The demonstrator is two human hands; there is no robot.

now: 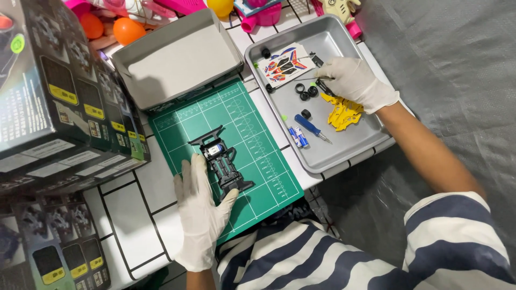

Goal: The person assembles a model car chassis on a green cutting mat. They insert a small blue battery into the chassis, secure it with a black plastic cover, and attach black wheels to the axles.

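Observation:
A dark toy-car chassis (221, 159) with a small motor lies on a green cutting mat (263, 161). My left hand (200, 209), in a white glove, rests on the mat with thumb and fingers against the chassis sides. My right hand (355, 81), also gloved, reaches into a metal tray (344, 145) and pinches a small dark part among black parts there. Under that hand lies a yellow plastic parts frame (344, 113). A sticker sheet (285, 65), small black tyres (305, 91), a blue screwdriver (310, 128) and two small batteries (297, 136) lie in the tray.
An open grey cardboard box lid (177, 56) stands behind the mat. Stacked model-kit boxes (59, 107) fill the left side. Colourful plastic toys (123, 27) lie at the back. The white tiled table (123, 209) ends at the right, beside grey fabric (457, 80).

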